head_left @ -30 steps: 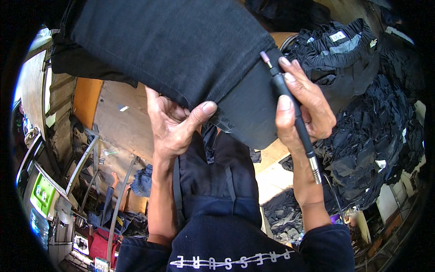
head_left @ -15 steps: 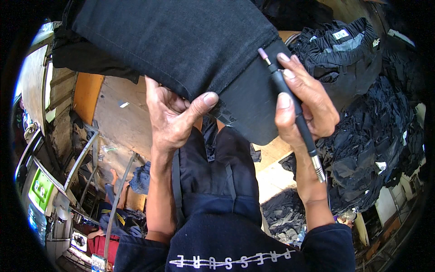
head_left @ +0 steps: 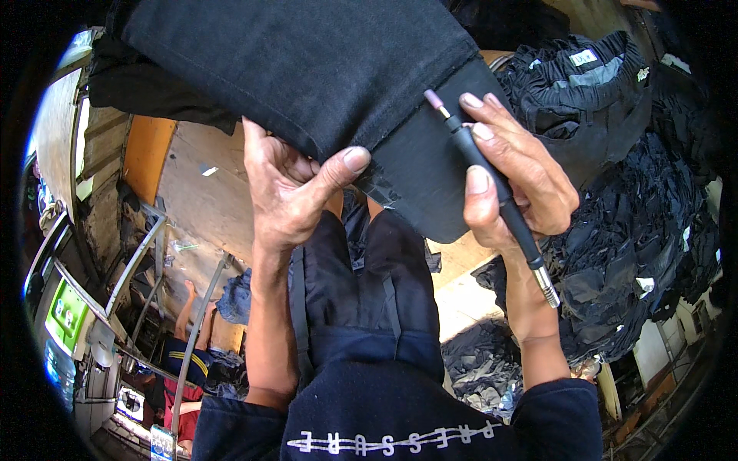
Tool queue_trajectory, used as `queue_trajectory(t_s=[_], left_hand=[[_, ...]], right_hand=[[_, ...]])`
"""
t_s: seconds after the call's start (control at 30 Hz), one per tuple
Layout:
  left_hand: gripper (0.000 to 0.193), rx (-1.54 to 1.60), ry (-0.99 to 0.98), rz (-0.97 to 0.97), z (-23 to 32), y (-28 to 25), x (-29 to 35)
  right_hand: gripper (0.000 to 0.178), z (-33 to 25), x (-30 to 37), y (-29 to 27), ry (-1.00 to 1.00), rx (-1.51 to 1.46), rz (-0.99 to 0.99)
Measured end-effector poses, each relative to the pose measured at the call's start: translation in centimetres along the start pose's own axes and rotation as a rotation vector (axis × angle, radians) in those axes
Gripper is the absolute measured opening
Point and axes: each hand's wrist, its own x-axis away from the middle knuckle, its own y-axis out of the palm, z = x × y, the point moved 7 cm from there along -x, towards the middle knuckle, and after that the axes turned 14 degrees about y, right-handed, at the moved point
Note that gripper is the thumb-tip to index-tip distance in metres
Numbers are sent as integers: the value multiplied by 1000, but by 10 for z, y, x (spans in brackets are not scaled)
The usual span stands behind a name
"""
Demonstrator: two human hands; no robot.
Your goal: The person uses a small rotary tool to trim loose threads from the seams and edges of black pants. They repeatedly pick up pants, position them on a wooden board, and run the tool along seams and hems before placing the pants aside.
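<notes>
A black denim garment [head_left: 300,69] stretches across the top of the view, its hem and stitched seam facing me. Out of its opening sticks a flat dark board [head_left: 427,180] with a worn, shiny patch along one edge. My left hand [head_left: 292,188] pinches the garment's near edge, thumb on top and fingers hidden underneath. In my right hand [head_left: 538,180] is a slim black rotary grinder handpiece [head_left: 523,237], held like a pen. Its pinkish grinding tip [head_left: 433,99] hovers over the board near the garment's seam; contact cannot be made out.
To the right lie a heap of black garments [head_left: 607,246] and a garment with a gathered elastic waist [head_left: 569,115]. Metal rails [head_left: 138,261] and a green tray [head_left: 65,315] stand at left. Another person [head_left: 188,357] is at lower left.
My right hand has tilted the handpiece slightly, bringing its tip a little left and down. The left hand and garment have barely shifted. The other person at lower left has moved.
</notes>
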Motion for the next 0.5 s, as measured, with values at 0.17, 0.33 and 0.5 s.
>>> queue_trajectory(t_s=[0.17, 0.33, 0.5], left_hand=[[105, -45, -43, -10, -1, -1, 1], [103, 47, -10, 20, -2, 1, 1], [103, 50, 2, 20, -3, 2, 1]], right_hand=[[33, 1, 2, 2, -33, -4, 56], [32, -1, 3, 6, -68, -27, -34], [34, -6, 2, 7, -67, -28, -99]])
